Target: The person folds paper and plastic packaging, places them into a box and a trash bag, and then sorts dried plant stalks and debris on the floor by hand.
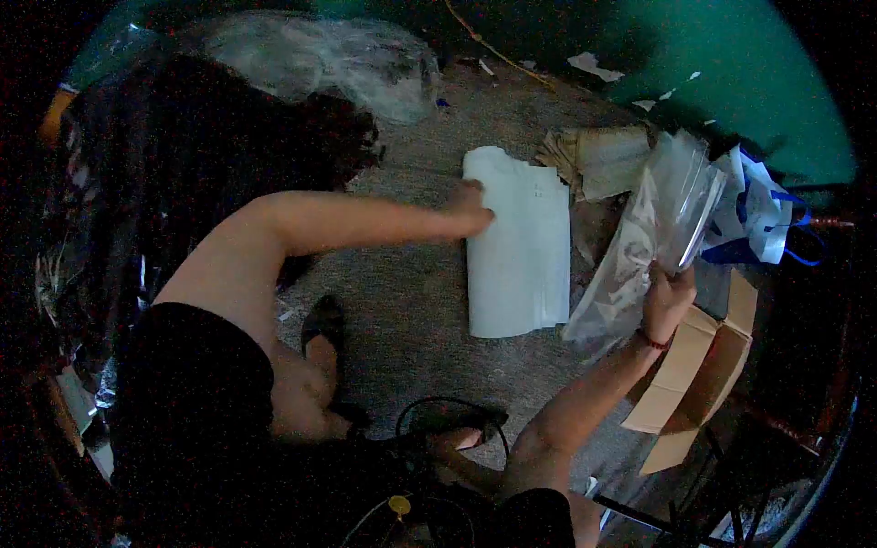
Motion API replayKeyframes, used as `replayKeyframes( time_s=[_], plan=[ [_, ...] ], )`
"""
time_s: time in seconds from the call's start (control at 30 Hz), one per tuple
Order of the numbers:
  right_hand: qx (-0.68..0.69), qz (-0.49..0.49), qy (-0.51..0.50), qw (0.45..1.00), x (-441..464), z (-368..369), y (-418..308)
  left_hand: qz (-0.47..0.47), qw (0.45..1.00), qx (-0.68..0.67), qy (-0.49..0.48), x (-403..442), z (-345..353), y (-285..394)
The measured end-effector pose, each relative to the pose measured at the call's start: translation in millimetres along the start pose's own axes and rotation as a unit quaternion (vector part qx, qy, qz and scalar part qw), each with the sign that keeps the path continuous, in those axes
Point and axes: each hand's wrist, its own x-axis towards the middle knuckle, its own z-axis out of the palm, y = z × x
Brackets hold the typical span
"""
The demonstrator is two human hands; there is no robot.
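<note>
My left hand (470, 212) has its fingers closed on the left edge of a stack of white paper sheets (518, 260), folded or rolled over along that side. The stack lies on the floor in front of me. On the right, my right hand (670, 297), with a dark bracelet at the wrist, grips a bundle of clear plastic sleeves (653, 215). These sleeves slant up and away from the hand, shiny and partly crumpled. The fingertips of both hands are partly hidden.
An open cardboard box (678, 379) stands right of my right forearm. Beyond the sleeves sits a white and blue bag (756, 210). Worn brownish paper (612, 163) lies behind the stack. Clear plastic sheeting (329, 59) and a dark heap (210, 146) are at the upper left.
</note>
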Motion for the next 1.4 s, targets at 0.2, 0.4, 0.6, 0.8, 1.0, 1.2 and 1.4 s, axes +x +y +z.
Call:
replayKeyframes(
  time_s=[0.2,0.4,0.6,0.8,1.0,1.2,1.4],
  plan=[
    [0.080,0.057,-0.188,0.977,-19.7,55.6,36.3,-0.254,0.953,-0.154,-0.063,-18.1,-10.9,-1.2],
    [0.092,0.150,-0.350,0.920,-65.7,141.5,81.0,-0.124,0.990,-0.072,0.006,33.8,49.0,-70.0],
    [0.048,0.175,-0.331,0.926,-67.2,141.4,91.2,-0.006,1.000,-0.022,-0.012,4.8,-7.7,-47.2],
    [-0.137,0.123,-0.206,0.961,-96.9,162.0,86.6,-0.043,0.997,-0.041,-0.049,-47.8,-32.6,25.6],
    [-0.204,0.051,-0.109,0.972,-78.4,154.5,129.0,-0.017,0.996,-0.034,-0.075,-41.3,3.5,29.8],
    [-0.137,0.040,-0.010,0.990,-21.5,59.2,38.7,-0.006,0.995,0.049,-0.082,-11.7,38.8,14.0],
    [0.095,0.135,-0.179,0.970,-10.0,41.5,31.1,0.034,0.978,0.183,-0.090,-17.6,43.9,21.1]
  ],
)
